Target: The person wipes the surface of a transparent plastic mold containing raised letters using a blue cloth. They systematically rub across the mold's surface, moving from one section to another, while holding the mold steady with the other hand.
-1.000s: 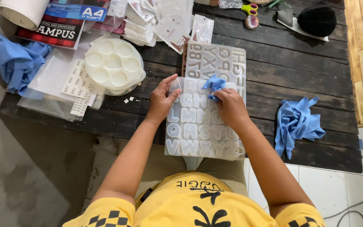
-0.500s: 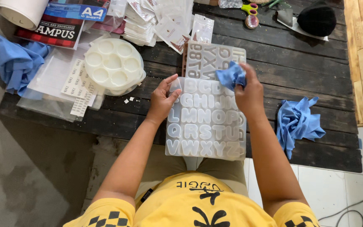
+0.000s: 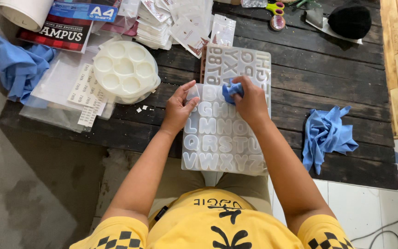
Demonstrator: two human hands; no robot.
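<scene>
I see the right hand [image 3: 253, 102] pinching a blue cloth [image 3: 231, 90], now back at the upper rows of the clear letter mould [image 3: 219, 138] on the desk [image 3: 328, 69]. Left hand [image 3: 178, 110], fingers spread, steadies the mould's edge; wiping goes on.

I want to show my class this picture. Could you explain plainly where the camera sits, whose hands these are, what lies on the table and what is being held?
The camera is worn on the person's head and looks down at their own bare hands. The right hand presses a small blue cloth onto a clear letter mould on the dark wooden table. The left hand steadies the mould's left edge. A second letter mould lies beyond it. Also there: a round white palette, two loose blue cloths, packets and scissors.
</scene>
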